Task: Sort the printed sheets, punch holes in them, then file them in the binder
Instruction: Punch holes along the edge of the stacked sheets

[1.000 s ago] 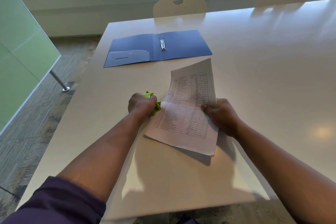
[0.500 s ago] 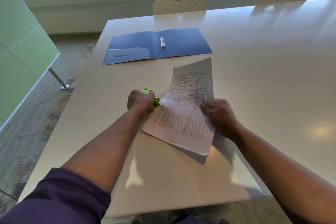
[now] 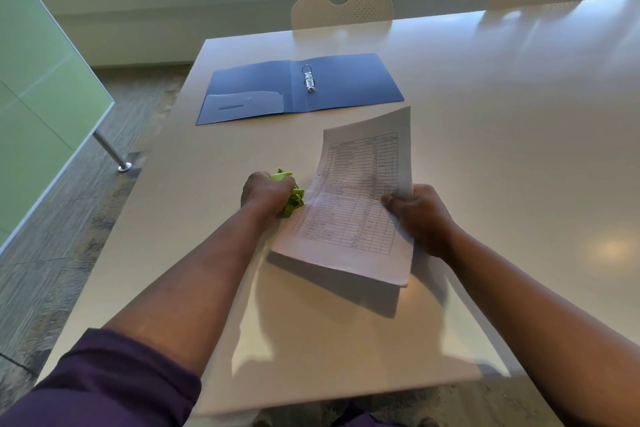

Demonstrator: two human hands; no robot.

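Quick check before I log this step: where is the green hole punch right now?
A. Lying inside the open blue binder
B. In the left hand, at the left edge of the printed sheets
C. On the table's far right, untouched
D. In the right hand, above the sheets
B: the left hand closes around the green hole punch at the left edge of the printed sheets, which the right hand holds; the binder holds only its rings.

Binder [image 3: 298,88] behind sheets [image 3: 356,204]; punch [image 3: 292,196] left of sheets.
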